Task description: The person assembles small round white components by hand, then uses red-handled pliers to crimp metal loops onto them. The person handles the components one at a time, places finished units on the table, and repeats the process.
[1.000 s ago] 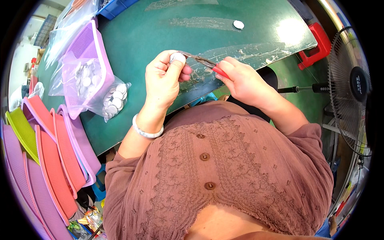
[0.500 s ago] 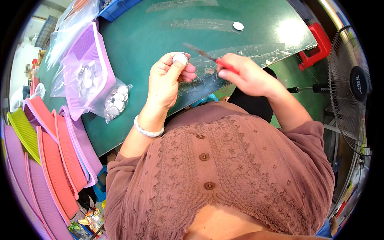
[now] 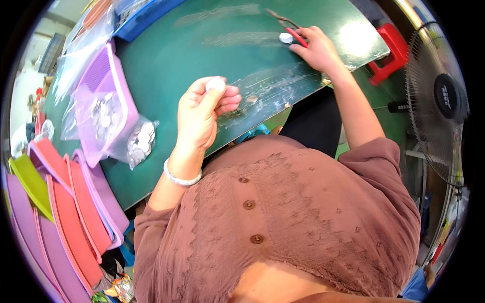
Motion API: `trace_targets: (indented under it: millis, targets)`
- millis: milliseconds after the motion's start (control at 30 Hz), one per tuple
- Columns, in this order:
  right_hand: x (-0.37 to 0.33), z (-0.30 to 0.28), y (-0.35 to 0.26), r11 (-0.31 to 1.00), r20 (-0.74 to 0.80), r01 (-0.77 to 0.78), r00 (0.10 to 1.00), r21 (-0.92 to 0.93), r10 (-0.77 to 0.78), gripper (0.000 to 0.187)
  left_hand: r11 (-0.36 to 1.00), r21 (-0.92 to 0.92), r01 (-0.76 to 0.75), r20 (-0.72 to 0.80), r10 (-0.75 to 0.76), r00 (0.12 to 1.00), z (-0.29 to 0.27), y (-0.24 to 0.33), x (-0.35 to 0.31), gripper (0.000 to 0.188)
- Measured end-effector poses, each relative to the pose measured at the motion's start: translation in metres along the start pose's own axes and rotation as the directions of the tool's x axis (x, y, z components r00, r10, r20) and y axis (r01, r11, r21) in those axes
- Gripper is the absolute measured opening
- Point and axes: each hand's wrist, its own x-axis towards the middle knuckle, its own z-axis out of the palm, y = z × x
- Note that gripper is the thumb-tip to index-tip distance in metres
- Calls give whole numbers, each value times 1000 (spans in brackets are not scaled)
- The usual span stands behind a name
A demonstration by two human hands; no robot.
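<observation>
Head view, nearest first: the left hand (image 3: pixel 199 111) has its grip clamped on a white disc (image 3: pixel 215 83), between thumb and fingers; with so small a hold, it could slip out if the thumb eased. Left of that grip, discs in a clear plastic bag (image 3: pixel 140 144) rest on the worktop (image 3: pixel 166 65). Ahead and to the right, the right hand (image 3: pixel 321 50) has its grip closed around red-handled pliers (image 3: pixel 297 37), tips pointing ahead-left. A second white disc (image 3: pixel 285 38) lies just left of that grip, where a careless swing of the handles could knock it away.
</observation>
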Motion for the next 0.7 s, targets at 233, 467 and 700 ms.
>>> trace_targets:
  millis: [233, 467, 700]
  targets:
    - [20, 4, -1, 996, 96, -10, 995, -92, 19, 42, 984, -130, 123, 89, -112, 990, -9, -4, 5, 11]
    - [19, 10, -5, 991, 100, 51, 993, 126, -63, 31, 955, -182, 235, 105, -218, 970, -8, -8, 13, 17]
    - [-10, 3, -62, 748, 39, 262, 933, 610, -358, 29, 971, -101, 217, 91, -208, 974, 10, 0, 22, 24]
